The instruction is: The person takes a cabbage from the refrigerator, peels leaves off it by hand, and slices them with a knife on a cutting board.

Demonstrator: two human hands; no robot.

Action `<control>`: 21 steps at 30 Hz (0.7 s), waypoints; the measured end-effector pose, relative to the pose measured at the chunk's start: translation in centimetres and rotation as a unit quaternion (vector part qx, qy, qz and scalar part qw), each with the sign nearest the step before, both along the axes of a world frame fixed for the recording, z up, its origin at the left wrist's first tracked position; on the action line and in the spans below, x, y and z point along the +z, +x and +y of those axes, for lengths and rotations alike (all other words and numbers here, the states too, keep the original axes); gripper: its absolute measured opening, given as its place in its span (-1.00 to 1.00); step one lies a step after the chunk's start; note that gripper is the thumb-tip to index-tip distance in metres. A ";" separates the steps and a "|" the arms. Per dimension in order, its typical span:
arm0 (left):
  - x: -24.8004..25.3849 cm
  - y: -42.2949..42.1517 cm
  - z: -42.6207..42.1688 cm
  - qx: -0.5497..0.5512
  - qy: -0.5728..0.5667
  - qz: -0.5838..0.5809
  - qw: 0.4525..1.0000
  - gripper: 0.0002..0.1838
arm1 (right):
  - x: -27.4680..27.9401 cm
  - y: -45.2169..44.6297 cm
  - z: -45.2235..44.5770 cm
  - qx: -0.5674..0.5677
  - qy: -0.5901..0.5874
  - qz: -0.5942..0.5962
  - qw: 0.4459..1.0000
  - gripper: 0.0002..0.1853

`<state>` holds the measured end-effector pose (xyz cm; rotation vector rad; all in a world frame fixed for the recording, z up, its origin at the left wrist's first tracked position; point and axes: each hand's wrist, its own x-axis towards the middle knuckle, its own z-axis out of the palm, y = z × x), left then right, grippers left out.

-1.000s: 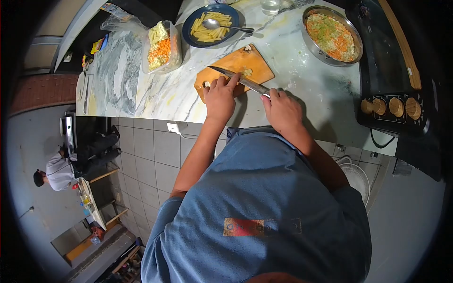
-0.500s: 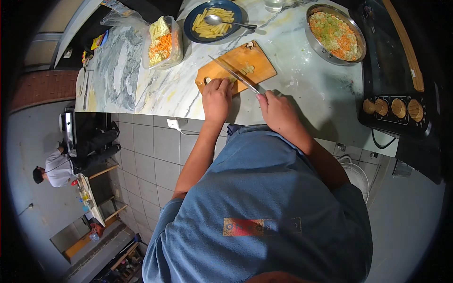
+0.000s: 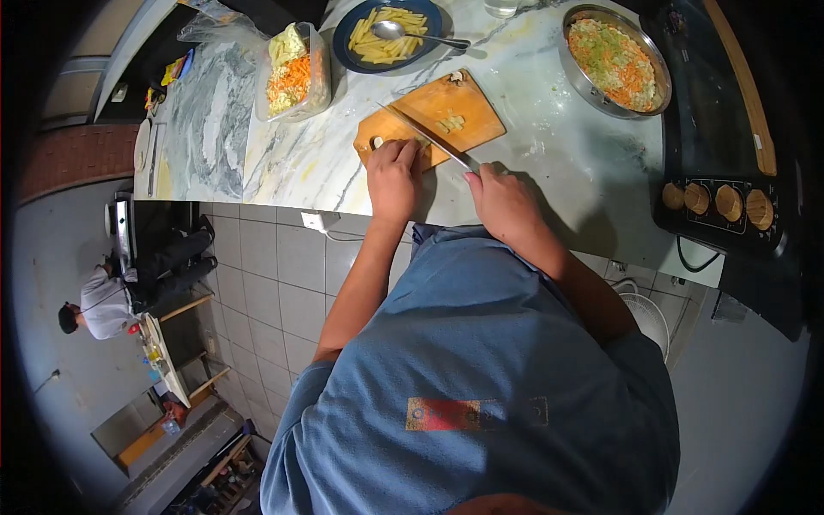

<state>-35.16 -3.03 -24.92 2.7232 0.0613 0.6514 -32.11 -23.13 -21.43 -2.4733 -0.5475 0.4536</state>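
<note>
A wooden cutting board (image 3: 482, 113) lies at an angle on the marble counter. My right hand (image 3: 508, 204) is closed round the handle of a long knife (image 3: 427, 134), whose blade slants across the board towards its upper left. My left hand (image 3: 393, 180) rests on the board's near edge beside the blade, fingers curled and pressed down. What lies under those fingertips is mostly hidden. Small pale chopped pieces (image 3: 451, 123) sit beyond the blade. Another pale bit (image 3: 456, 77) lies at the board's far corner, and one more shows by the hole at the left end.
Behind the board stands a blue plate (image 3: 342, 53) of pale cut sticks with a spoon (image 3: 390, 31) on it. A plastic container (image 3: 322, 99) holds shredded vegetables. To the right are a metal bowl (image 3: 573, 73) of chopped vegetables and a black stove (image 3: 712, 227). Another person (image 3: 107, 300) is far left.
The view has shifted very slightly. Both hands and the knife keep nearly the same place on the board, with the blade's angle almost unchanged.
</note>
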 end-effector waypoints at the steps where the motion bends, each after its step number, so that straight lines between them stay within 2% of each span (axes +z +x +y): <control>1: 0.0 0.0 0.0 0.000 0.001 0.001 1.000 -0.80 | 0.1 0.0 0.0 0.001 0.000 0.001 1.000 -0.60; 21: 0.1 0.1 -0.1 0.003 -0.033 -0.005 0.999 -0.85 | -0.3 -0.2 1.0 -0.007 -0.038 0.044 0.998 -0.61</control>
